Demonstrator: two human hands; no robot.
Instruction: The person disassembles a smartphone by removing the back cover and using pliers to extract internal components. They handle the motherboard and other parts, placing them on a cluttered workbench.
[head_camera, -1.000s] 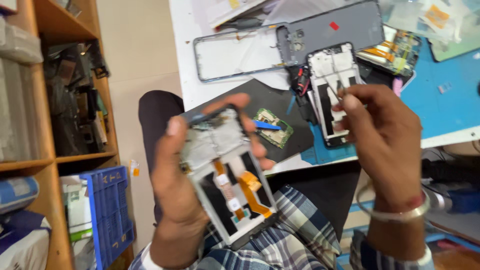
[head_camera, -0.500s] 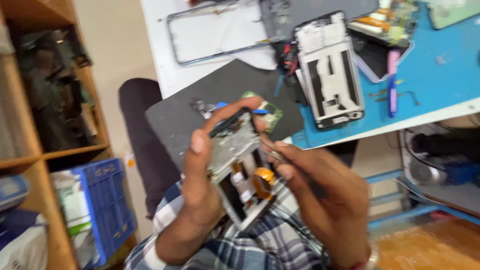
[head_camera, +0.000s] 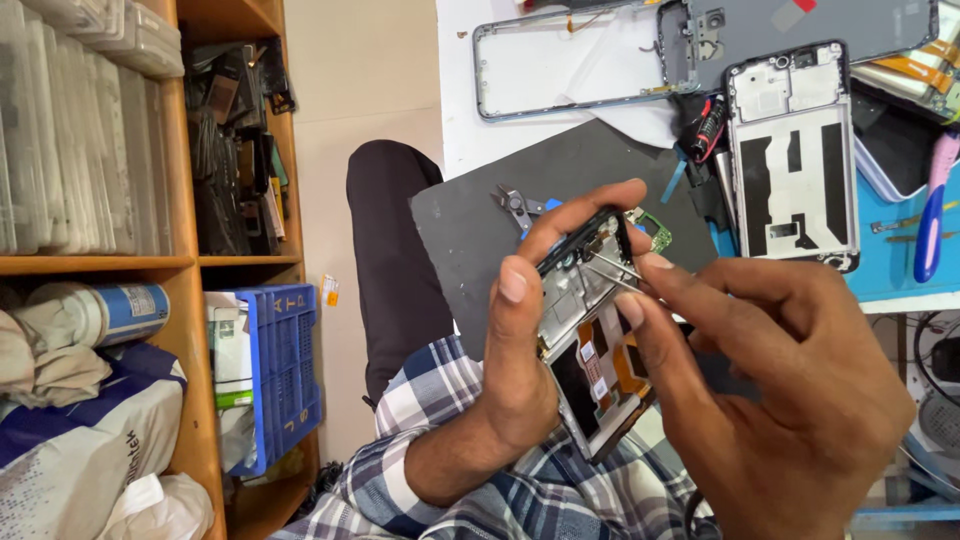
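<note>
My left hand (head_camera: 525, 340) grips an opened phone (head_camera: 592, 345) with its back off, showing orange flex cables and a dark battery bay. My right hand (head_camera: 770, 385) pinches metal tweezers (head_camera: 612, 270) whose tips touch the upper part of the phone's inside, near the camera area. Both hands are held over my lap, just in front of the table edge. My palm and fingers hide the phone's left edge and lower right side.
A dark mat (head_camera: 470, 230) lies on the white table with small cutters (head_camera: 515, 205) and a green circuit board (head_camera: 655, 232). Farther back are a second open phone chassis (head_camera: 795, 160), an empty frame (head_camera: 570, 60) and a grey back cover (head_camera: 800, 25). Wooden shelves (head_camera: 175, 262) and a blue crate (head_camera: 285, 375) stand left.
My right hand came back from the phone chassis on the table and brought the tweezers down to the phone in my left hand. The view shifted and steadied.
</note>
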